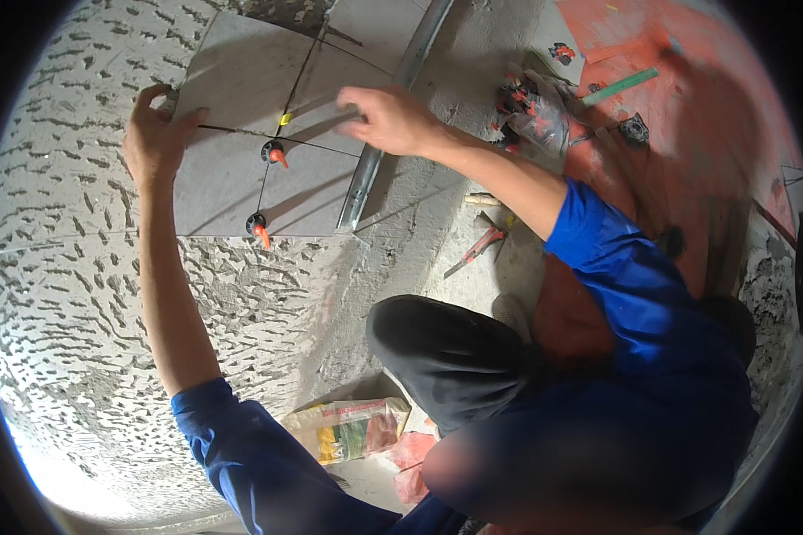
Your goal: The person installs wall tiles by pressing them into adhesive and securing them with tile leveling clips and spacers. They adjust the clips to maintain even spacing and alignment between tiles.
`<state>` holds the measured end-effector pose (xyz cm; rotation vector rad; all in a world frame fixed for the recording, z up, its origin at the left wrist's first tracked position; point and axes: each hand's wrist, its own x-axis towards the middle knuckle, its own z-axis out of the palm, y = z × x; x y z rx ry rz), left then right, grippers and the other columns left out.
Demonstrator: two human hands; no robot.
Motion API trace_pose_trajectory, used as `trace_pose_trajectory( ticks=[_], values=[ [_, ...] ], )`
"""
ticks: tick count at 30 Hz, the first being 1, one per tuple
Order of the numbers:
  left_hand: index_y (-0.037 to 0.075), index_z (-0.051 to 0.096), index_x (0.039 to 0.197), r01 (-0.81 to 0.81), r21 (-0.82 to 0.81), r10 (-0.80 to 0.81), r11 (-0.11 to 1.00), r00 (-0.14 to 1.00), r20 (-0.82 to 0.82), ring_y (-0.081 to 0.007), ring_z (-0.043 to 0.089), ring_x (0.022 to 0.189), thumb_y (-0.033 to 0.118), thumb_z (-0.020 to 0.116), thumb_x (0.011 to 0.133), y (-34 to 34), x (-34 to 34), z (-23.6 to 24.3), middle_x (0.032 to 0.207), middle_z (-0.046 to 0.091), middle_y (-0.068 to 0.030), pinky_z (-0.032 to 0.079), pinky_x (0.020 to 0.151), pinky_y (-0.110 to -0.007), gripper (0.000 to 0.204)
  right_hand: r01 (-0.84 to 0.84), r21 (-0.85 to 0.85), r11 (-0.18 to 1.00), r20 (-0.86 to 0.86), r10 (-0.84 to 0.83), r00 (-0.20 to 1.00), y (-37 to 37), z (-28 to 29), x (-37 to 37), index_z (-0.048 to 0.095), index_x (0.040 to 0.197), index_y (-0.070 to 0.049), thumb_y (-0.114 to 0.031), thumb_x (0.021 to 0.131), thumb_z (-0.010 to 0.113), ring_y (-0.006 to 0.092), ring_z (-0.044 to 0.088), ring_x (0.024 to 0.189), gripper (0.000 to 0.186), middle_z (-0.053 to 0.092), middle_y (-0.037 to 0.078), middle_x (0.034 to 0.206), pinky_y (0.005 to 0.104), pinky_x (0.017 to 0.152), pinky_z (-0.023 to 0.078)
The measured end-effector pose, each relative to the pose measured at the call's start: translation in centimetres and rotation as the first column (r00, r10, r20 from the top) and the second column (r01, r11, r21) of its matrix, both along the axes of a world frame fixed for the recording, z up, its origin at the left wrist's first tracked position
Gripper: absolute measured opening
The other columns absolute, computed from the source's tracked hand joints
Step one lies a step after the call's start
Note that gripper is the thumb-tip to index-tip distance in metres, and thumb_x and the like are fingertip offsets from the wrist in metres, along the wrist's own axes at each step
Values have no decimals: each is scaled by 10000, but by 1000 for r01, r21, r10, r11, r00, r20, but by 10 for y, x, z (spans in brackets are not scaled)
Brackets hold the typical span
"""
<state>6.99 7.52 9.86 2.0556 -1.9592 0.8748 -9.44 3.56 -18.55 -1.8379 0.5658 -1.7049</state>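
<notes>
Gripping edges suits the grey tile (245,71), likely stiff, brittle; left hand (156,134) spreads wide at its edge; blurred right hand (385,118): grip indeterminable.

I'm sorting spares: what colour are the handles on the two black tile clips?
The handles are orange-red; the head view shows them.

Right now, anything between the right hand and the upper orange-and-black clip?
Nothing visible: only grey tile surface shows between the right hand and the clip. The small yellow piece sits just above that path in the picture.
</notes>
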Motion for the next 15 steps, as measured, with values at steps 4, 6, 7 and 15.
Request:
trace_pose_trajectory(
  ticks=[4, 6, 7, 15],
  values=[
    [157, 531, 1258, -42, -85, 57, 995, 982, 181, -266, 679, 905, 366, 873, 598, 3, -11, -15, 962, 717, -71, 505, 788, -387, 772, -80, 53, 995, -147, 87, 985, 5, 53, 17, 573, 1006, -26, -292, 843, 731, 335, 636, 598, 349, 630, 147, 653, 423, 534, 449],
    [164, 519, 1256, -65, -90, 82, 994, 978, 194, -289, 667, 932, 377, 878, 587, 3, -15, -18, 1003, 692, -84, 499, 797, -409, 789, -88, 85, 992, -91, 96, 991, 3, 65, 26, 574, 977, -17, -284, 847, 728, 362, 646, 613, 334, 634, 161, 651, 440, 538, 453],
    [165, 521, 1254, -61, -98, 79, 993, 979, 188, -289, 668, 932, 379, 880, 582, 3, -16, -18, 997, 693, -87, 499, 799, -410, 791, -75, 55, 996, -88, 80, 993, 2, 67, 30, 574, 953, -15, -263, 847, 724, 365, 644, 613, 309, 631, 165, 645, 445, 540, 456],
    [196, 508, 1269, -152, -100, 164, 983, 979, 121, -298, 647, 1008, 385, 883, 581, 2, -27, -19, 1027, 684, -97, 490, 849, -430, 806, 18, -53, 998, -13, -19, 1000, -9, 61, 50, 561, 815, -8, -127, 834, 688, 372, 640, 617, 176, 618, 178, 625, 470, 550, 466]
  ],
)
